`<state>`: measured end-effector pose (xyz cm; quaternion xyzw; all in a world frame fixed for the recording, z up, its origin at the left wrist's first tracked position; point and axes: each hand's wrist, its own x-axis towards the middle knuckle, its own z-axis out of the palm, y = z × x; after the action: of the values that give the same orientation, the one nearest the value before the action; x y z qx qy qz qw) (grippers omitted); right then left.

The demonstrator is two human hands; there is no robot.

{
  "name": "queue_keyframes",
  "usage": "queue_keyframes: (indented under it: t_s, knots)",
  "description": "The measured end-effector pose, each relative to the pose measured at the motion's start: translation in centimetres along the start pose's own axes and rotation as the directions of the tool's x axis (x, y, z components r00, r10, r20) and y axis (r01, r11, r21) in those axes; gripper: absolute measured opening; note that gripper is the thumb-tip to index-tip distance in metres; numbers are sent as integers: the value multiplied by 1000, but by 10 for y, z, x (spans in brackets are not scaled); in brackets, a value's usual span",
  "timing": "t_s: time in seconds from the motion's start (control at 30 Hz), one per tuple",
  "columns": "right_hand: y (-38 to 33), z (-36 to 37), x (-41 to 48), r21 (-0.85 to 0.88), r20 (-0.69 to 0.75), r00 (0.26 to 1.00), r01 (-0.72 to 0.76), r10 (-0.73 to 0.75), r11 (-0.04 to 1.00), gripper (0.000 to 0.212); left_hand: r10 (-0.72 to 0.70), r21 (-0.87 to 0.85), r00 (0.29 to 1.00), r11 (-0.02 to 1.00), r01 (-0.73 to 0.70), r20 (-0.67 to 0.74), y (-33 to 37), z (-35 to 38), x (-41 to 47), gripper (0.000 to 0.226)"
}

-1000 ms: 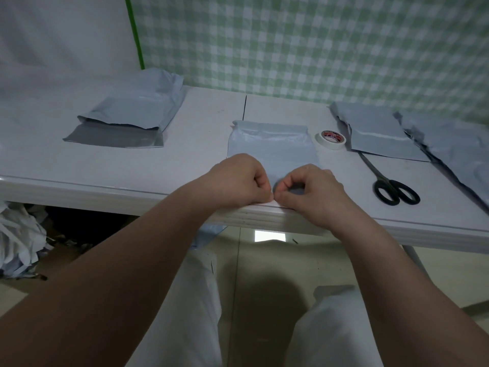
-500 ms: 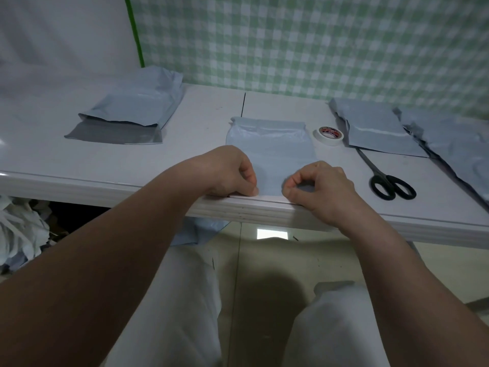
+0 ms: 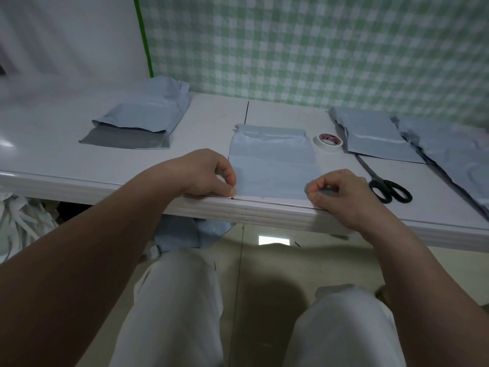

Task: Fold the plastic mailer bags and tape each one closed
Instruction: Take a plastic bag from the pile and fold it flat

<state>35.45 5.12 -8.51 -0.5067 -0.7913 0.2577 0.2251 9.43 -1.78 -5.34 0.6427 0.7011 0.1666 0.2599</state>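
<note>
I judge the mailer bag thin, limp and slippery, so my left hand and right hand keep fingers pinched on its near corners at the tabletop edge

A red printed label is seen on the core of the tape roll, but its lettering is too blurred to be read, possibly a brand mark.

The bag is thin, smooth, faintly shiny grey plastic lying on a glossy white counter, beside a paper-looking tape roll, scissors with matt black handles, and a checked cloth backdrop.
</note>
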Motion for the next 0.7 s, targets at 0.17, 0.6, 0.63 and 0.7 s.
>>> queue_keyframes:
  t_s: [0.17,0.6,0.63,0.7]
  knots:
    - [6,-7,-9,-35,-80,996,-30,27,999,26,0,-55,1000,998,0,4,-5,0,-1,14]
    - [-61,83,-49,-462,-249,855,309,-456,831,24,-30,-88,999,996,27,-34,-3,4,-2,14]
    - [-58,81,-49,-456,-270,853,295,-446,840,22,-33,-88,999,996,30,-33,-3,4,-2,15]
    - [-52,74,-48,-442,-313,859,246,-406,863,21,-31,-85,999,996,28,-37,-4,3,-1,16]
